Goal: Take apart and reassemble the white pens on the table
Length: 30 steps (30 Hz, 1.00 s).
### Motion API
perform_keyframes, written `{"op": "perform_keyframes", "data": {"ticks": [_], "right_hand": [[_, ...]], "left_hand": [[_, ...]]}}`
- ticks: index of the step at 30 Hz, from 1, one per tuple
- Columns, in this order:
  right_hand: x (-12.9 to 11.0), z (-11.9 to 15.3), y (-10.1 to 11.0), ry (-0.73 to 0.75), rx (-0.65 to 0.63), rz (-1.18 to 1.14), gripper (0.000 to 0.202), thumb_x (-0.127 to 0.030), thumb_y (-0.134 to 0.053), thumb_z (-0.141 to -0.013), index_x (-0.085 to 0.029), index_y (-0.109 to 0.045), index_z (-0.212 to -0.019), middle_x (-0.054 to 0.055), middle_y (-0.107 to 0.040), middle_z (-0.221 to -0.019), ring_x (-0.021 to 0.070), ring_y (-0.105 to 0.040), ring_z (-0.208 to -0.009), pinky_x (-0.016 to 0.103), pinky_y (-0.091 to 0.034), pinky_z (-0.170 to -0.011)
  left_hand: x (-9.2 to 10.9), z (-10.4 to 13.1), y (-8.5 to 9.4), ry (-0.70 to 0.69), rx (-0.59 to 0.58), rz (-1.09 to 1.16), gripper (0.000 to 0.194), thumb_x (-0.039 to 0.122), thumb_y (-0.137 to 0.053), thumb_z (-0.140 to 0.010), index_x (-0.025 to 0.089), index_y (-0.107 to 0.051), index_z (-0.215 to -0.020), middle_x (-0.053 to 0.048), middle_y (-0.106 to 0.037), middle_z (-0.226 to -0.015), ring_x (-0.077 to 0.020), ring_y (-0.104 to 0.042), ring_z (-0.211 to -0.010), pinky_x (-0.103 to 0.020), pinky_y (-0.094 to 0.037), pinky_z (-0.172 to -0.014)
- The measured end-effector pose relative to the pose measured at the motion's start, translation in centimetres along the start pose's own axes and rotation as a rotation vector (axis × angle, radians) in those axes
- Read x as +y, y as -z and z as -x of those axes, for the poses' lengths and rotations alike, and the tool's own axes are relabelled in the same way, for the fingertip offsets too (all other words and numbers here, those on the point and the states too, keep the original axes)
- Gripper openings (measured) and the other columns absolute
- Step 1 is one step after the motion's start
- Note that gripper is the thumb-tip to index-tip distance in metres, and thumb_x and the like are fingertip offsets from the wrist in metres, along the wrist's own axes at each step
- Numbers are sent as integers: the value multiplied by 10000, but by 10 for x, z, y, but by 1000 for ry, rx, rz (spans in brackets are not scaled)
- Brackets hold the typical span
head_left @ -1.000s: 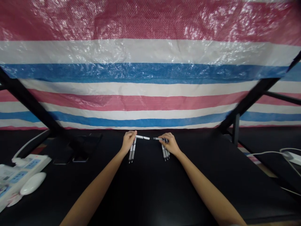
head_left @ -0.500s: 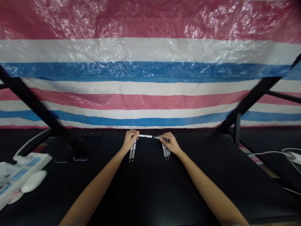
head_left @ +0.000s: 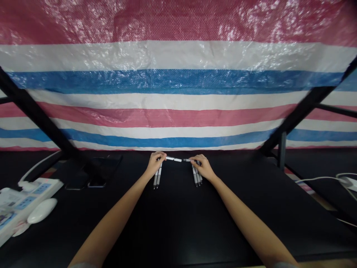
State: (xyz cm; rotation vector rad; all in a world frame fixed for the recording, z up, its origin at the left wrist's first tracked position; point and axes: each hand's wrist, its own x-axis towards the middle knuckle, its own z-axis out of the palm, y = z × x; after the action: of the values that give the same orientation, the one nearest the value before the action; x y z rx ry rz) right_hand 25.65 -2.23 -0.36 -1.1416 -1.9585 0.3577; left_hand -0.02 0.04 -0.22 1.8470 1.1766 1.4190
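My left hand (head_left: pixel 156 163) pinches a slim white pen (head_left: pixel 174 159), which points right over the black table. My right hand (head_left: pixel 203 166) has its fingertips closed on a short grey piece with a dark end (head_left: pixel 186 160), which looks like part of a pen. The two ends face each other with a small gap. Beneath my left hand lie two grey-and-white pens (head_left: pixel 157 179), tips toward me. Several similar pens (head_left: pixel 196 177) lie side by side under my right hand, their upper ends hidden by the fingers.
A white power strip (head_left: pixel 28 204) and a white computer mouse (head_left: pixel 42 211) are at the left. Dark flat devices (head_left: pixel 96 183) lie near a slanting black bar (head_left: pixel 41 123). A striped plastic sheet (head_left: pixel 178 100) hangs behind the table. White cables (head_left: pixel 318 180) run at the right.
The white pen in my left hand has tilted slightly, its right end now lower than its left. Both hands stay almost in place, and the whole view has shifted a little.
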Motion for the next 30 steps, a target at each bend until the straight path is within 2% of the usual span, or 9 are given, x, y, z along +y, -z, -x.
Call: {"op": "perform_keyframes", "data": {"ticks": [8,12,17,21,24,30], "right_hand": [[2,0,-1,10,-15,50,232,-340,-515,-863,-207,-701,-899,57,-678,-804,215,-539,-809,342,-406,-756],[0,0,0,10,-9,45,231,-340,-514,-863,-210,-703,-891,57,-675,-804,218,-533,-800,348,-403,-751],[0,0,0,-2,15,19,242,-353,-505,-865,-213,-701,-890,56,-667,-772,218,-534,-787,347,-408,-741],[1,0,0,-5,34,2,243,-348,-503,-865,-204,-698,-889,58,-663,-772,214,-535,-781,340,-412,-735],[1,0,0,-1,20,8,242,-342,-503,-865,-201,-697,-896,59,-662,-757,215,-537,-778,333,-410,-717],[2,0,0,8,-8,19,229,-323,-505,-869,-205,-697,-911,58,-674,-788,211,-538,-775,329,-405,-712]], "left_hand": [[-6,0,0,50,52,17,287,386,-579,-770,183,-656,-583,-56,-670,-834,-214,-583,-887,-337,-409,-848],[-11,0,0,72,89,22,265,369,-584,-769,179,-655,-599,-58,-668,-839,-210,-590,-866,-328,-423,-807],[-7,2,-2,11,-11,-37,189,345,-625,-737,181,-662,-652,-52,-684,-807,-205,-596,-846,-325,-424,-809],[-3,5,-4,37,-108,-23,173,338,-648,-721,171,-671,-754,-45,-688,-764,-190,-622,-767,-306,-453,-750],[0,5,-3,22,-133,11,149,310,-662,-712,161,-661,-723,-53,-699,-793,-198,-646,-803,-309,-458,-794],[5,5,-2,141,-205,163,204,310,-663,-719,148,-654,-844,-62,-713,-756,-214,-681,-770,-325,-498,-773]]}}
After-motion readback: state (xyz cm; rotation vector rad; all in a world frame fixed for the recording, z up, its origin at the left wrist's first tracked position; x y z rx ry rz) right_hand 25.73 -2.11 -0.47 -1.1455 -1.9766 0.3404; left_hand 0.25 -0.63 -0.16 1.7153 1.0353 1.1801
